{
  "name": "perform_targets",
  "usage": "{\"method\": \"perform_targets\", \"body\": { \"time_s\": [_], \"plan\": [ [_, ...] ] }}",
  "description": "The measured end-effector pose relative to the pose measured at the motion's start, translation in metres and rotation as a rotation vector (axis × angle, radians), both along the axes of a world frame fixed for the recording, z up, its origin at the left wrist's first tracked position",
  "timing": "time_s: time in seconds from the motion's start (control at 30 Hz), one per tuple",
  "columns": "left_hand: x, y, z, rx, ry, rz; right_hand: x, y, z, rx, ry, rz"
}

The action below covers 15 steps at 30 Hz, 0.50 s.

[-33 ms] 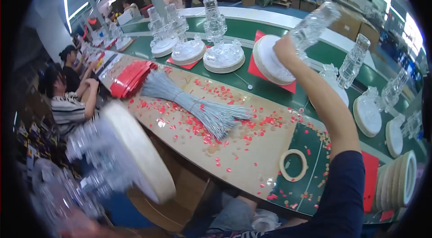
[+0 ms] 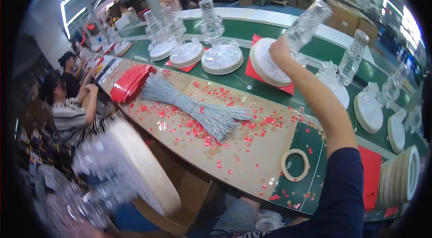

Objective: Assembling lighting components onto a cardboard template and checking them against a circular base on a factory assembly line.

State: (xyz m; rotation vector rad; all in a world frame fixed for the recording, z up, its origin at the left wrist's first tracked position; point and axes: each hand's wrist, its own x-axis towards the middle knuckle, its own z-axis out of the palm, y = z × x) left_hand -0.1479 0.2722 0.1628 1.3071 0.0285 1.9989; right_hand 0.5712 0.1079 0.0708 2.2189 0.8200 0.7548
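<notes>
Nearest, the blurred left hand seems to be at the clear top of a tipped plastic ornament, its white base up and right of the fingers; whether they are closed cannot be told. Farther, well below the right fingers, lies a pale ring; to their lower left, tied grey wires. The right hand touches a second ornament, fingertips hidden, grip unclear. Similar ornaments flank it.

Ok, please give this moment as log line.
left hand: holds tilted white-based piece; right hand: at clear tower; grey bundle: on worktop
</notes>
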Motion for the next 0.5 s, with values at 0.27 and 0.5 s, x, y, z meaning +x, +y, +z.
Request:
{"method": "perform_targets", "body": {
  "time_s": [0.27,0.5],
  "plan": [
    [-0.120,0.009,-0.014,-0.107,1.031,1.892,0.018,0.092,-0.064,-0.281,-0.085,-0.086],
    [-0.085,0.056,-0.065,0.483,1.197,2.818,0.015,0.094,-0.061,0.080,0.440,0.059]
  ]
}}
